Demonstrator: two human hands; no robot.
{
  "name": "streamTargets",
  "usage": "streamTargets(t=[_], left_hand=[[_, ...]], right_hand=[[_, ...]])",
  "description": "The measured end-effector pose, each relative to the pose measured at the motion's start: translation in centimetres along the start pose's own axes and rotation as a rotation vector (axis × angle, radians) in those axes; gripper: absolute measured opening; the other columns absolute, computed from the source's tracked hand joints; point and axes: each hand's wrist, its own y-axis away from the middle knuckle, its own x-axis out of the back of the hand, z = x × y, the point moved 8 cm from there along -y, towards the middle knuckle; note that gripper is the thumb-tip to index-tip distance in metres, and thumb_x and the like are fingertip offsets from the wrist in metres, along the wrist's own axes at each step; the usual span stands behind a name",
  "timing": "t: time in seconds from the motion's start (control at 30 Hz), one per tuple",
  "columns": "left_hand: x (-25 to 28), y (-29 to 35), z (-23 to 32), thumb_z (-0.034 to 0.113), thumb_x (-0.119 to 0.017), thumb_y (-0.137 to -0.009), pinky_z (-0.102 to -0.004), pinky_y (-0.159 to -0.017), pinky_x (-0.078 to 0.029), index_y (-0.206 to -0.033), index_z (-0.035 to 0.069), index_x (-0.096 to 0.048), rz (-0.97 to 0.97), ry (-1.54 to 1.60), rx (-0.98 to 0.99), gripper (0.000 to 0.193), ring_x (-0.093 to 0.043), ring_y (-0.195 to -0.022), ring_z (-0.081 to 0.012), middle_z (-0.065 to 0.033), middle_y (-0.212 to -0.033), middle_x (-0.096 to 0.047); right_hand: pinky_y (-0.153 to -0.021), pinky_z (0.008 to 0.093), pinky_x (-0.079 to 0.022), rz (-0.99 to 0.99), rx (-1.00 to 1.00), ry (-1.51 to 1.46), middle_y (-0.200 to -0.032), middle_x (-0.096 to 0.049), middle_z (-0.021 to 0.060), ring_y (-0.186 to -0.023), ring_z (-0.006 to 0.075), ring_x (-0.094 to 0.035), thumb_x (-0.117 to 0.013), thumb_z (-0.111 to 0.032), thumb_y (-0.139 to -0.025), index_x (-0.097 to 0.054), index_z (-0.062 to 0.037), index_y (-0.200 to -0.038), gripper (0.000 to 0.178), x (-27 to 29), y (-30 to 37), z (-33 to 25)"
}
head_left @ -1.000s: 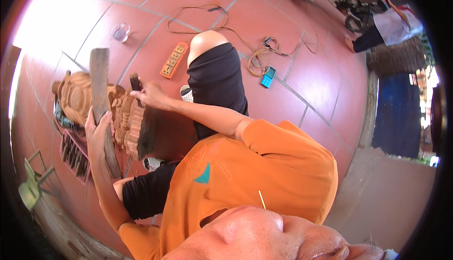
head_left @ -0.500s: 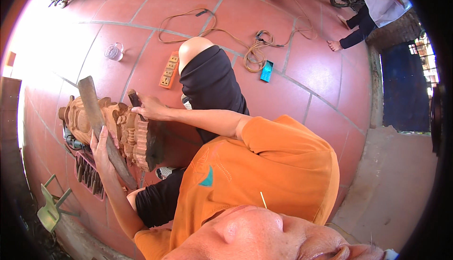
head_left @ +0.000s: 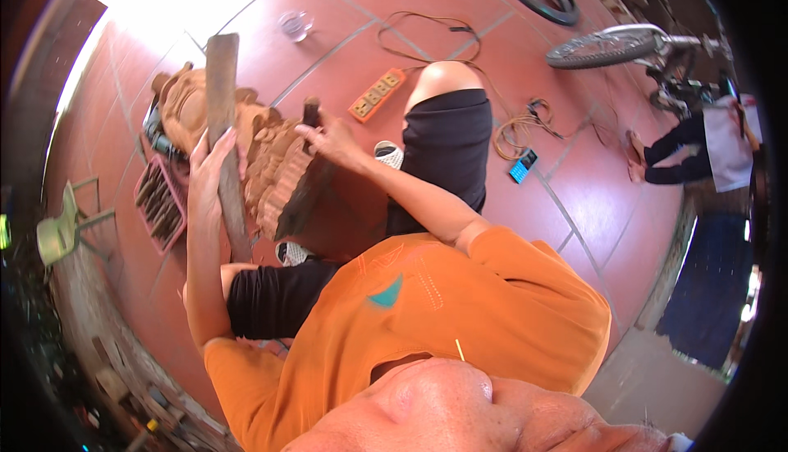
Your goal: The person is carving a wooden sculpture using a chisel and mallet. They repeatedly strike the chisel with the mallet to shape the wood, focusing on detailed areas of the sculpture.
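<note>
A carved brown wooden piece with rippled, layered relief lies on the floor in front of me at the left. My left hand is wrapped round a long flat wooden bat, which slants across over the carving. At the carving's right edge, my right hand grips a chisel by its short dark handle, whose end sticks up above the fingers. The chisel's blade is hidden, so I cannot tell whether it touches the wood.
A pink basket of tools stands left of the carving, by a green chair. Beyond lie a glass mug, an orange power strip, a coiled cord and a blue phone. Another person's legs and a bicycle wheel are at right.
The whole view has swung, so the floor things sit farther right in it. The bat stands more upright in the picture. Both hands keep their grips beside the carving.
</note>
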Motion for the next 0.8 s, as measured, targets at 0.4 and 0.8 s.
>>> streamTargets(t=[0.4, 0.8], left_hand=[[1.7, 0.3, -0.5, 0.027, -0.066, -0.099, -0.0249, -0.049, -0.046, -0.103, 0.01, -0.059, 0.019, 0.09, 0.062, 0.019, -0.059, -0.055, -0.0134, -0.0077, -0.077, -0.065], [1.5, -0.1, -1.4, 0.024, -0.071, -0.096, -0.0248, -0.047, -0.045, -0.102, 0.007, -0.06, 0.006, 0.084, 0.096, 0.021, -0.058, -0.054, -0.0112, -0.0046, -0.076, -0.063]], right_hand=[[-0.054, 0.0336, -0.047, -0.018, 0.053, -0.065, -0.062, -0.06, 0.0048, -0.054, 0.0138, -0.059, -0.073, -0.037, -0.093, -0.061, -0.004, -0.103, 0.036, -0.3, 0.0, -0.6], [-0.06, 0.0359, -0.05, -0.042, 0.049, -0.097, -0.07, -0.065, 0.0071, -0.063, 0.0184, -0.065, -0.074, -0.039, -0.09, -0.063, -0.0028, -0.107, 0.042, -0.8, -1.0, 1.3]])
